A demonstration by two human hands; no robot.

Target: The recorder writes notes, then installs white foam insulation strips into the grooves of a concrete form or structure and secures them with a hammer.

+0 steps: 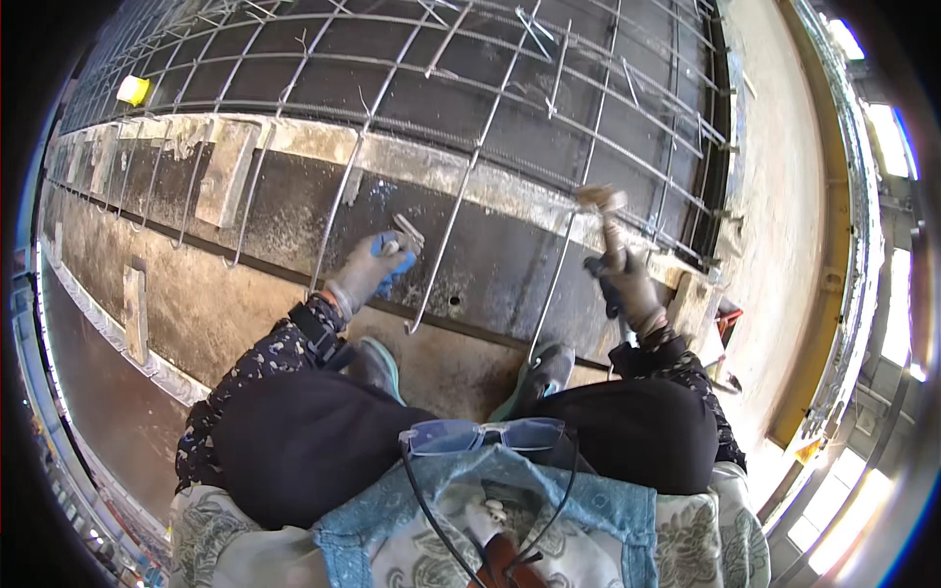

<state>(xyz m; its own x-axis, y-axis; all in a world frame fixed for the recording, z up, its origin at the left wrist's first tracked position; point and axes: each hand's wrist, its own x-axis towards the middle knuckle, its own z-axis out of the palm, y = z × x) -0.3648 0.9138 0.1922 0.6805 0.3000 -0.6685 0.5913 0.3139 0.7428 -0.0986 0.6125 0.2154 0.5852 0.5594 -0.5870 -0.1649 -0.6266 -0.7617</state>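
My left hand (pixel 371 267), in a grey and blue work glove, is closed on a small grey metal piece (pixel 408 231) whose exact kind I cannot make out. It hangs over the dark steel form panel between two hooked rebar ends. My right hand (pixel 635 292), gloved too, grips a hammer (pixel 601 200) with its head up; the head is slightly blurred and overlaps the pale form strip. Just left of that hand, a rebar end (pixel 556 284) slopes down toward my right shoe. The rebar mesh (pixel 480 147) stretches across the far side, above the form.
A pale, crusted form strip (pixel 431 165) runs under the mesh, with an upright block (pixel 227 176) at left. A yellow cup-like object (pixel 132 90) sits on the far left bars. Hooked bar ends (pixel 412 325) stick out toward my shoes (pixel 376 368). Something red (pixel 727 321) lies at right.
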